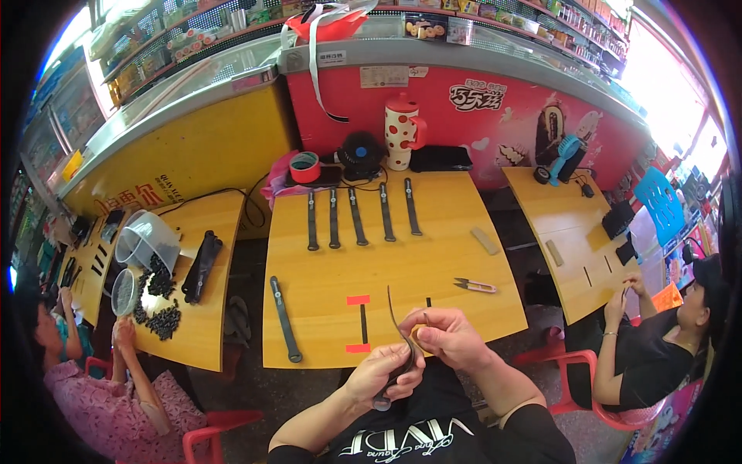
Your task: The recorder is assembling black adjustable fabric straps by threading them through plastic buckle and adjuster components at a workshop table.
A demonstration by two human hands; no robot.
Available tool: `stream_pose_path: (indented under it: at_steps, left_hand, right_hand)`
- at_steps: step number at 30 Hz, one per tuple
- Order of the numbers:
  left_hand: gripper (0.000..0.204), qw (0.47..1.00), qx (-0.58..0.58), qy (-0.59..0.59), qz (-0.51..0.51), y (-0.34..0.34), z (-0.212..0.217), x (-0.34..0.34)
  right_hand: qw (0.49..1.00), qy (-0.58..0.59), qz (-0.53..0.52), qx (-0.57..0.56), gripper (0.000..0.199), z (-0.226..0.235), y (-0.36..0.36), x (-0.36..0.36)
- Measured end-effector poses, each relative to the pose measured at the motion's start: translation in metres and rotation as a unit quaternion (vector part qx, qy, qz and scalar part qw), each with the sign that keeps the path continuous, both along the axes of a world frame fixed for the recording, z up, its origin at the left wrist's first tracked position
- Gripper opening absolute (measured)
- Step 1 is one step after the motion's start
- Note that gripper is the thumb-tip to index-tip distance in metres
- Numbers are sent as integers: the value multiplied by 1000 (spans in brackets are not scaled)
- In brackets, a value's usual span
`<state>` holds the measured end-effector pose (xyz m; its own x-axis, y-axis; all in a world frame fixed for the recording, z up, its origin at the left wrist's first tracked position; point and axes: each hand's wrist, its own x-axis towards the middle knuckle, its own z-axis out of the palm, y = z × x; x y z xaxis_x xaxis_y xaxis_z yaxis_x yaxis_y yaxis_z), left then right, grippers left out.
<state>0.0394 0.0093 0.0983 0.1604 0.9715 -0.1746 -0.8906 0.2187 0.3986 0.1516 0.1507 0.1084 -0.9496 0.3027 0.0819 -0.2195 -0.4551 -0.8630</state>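
Note:
My left hand (pixel 386 371) is closed around a dark strap (pixel 394 313), whose thin free end points up and away over the near table edge. A rounded end of it hangs below my fingers. Close beside it on the right, my right hand (pixel 450 340) has its fingers pinched together by the strap; what they grip is hidden. On the table (pixel 433 271) just beyond lies a black strip (pixel 363 323) between two red tape pieces (pixel 358 300). A short dark strip (pixel 428 303) shows past my right hand. Another strap (pixel 284 321) lies to the left.
Several straps (pixel 357 216) line the far side, near red tape roll (pixel 304 166), black fan (pixel 361 155) and spotted tumbler (pixel 400 131). Pink-handled thread snips (pixel 474 286) and a beige block (pixel 485 240) lie right. People sit at side tables; the left one holds a clear tub (pixel 124 291).

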Motion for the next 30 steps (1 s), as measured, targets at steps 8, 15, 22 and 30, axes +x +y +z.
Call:
stream_pose_path:
  at_steps: [8,15,22,30]
  left_hand:
    - [36,997,29,14,-71,27,-15,23]
    - [34,994,44,-99,-18,43,-4,22]
    - [30,990,25,-137,-22,47,-12,29]
    - [32,992,-5,-126,3,52,-17,31]
  right_hand:
    - [992,-21,-91,-85,11,20,31,23]
    - [983,-142,-113,26,14,15,58,30]
    - [999,-38,-14,-18,11,-5,33,36]
    - [976,-64,-121,168,12,0,27,36]
